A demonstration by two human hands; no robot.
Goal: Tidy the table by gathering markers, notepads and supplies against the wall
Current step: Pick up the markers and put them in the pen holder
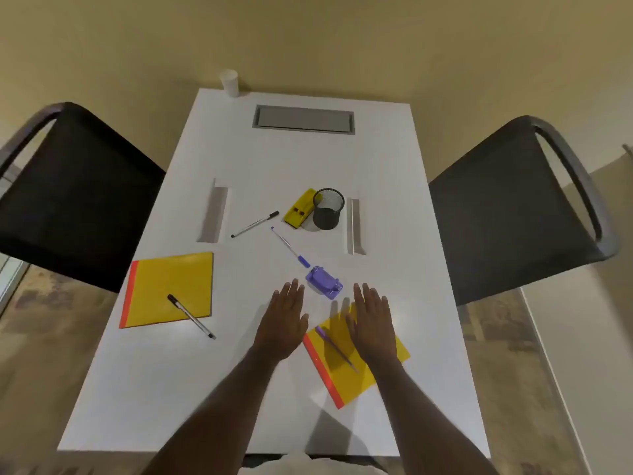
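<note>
White table point(394, 186) by a tan wall. Purple hole punch point(324, 282) lies just past both hands, a bit nearer the right hand point(371, 315); long axis slants far-left to near-right. Left hand point(282, 320) & right: flat, holding nothing. Blue pen point(290, 246) points at it.

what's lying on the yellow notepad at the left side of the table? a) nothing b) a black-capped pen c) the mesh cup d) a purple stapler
b: a black-capped pen lies slanted across the left notepad, its tip end running off the near edge; the purple stapler and mesh cup sit on the bare table.
</note>
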